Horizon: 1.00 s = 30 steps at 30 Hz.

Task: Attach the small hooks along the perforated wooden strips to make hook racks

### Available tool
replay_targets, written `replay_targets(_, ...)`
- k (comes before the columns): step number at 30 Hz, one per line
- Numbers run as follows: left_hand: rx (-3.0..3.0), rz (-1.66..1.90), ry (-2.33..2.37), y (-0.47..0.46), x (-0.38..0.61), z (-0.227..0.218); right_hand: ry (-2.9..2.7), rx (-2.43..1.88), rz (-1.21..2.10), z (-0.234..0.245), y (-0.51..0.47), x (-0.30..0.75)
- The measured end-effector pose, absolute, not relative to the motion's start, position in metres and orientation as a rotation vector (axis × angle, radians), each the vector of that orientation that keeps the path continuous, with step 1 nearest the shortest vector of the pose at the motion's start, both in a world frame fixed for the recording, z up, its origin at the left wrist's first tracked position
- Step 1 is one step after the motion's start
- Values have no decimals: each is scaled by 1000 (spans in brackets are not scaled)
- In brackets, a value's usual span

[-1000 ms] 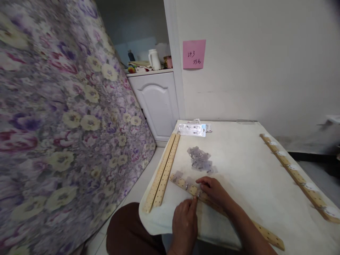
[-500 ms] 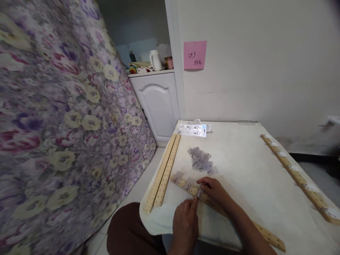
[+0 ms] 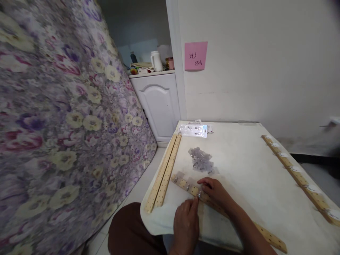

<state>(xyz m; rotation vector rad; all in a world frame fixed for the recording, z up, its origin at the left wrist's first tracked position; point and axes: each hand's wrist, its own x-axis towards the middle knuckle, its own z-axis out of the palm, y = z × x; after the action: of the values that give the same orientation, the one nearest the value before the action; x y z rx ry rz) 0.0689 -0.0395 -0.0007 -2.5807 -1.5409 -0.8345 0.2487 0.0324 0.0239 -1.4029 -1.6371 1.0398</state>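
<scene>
A long wooden strip with rows of holes [image 3: 183, 183] lies slantwise across the near part of the table. Small metal clips with clear plastic tabs [image 3: 188, 187] sit along its left end. My left hand [image 3: 186, 221] has its fingers curled and its index fingertip against a third metal clip [image 3: 199, 194] on the strip. From the far side, my right hand [image 3: 214, 191] bends its thumb and index finger close by the same clip; its plastic tab is mostly hidden by the fingers. Behind the strip, more such clips lie in a loose pile [image 3: 202, 161].
Two more holed wooden strips [image 3: 166, 173] lie side by side along the table's left edge. Another strip bearing white round pieces [image 3: 300, 179] runs along the right edge. Clear packaging [image 3: 192, 130] rests at the back near the wall. A floral curtain [image 3: 66, 124] hangs left.
Both hands keep almost the same place at the third clip. The whole view has shifted very slightly.
</scene>
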Motion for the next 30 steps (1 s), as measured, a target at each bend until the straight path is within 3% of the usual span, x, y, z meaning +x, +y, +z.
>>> replay_targets(30, -2592, -619, -1678, -40, 72, 13, -1436, -1369, 1276, 12, 40, 242)
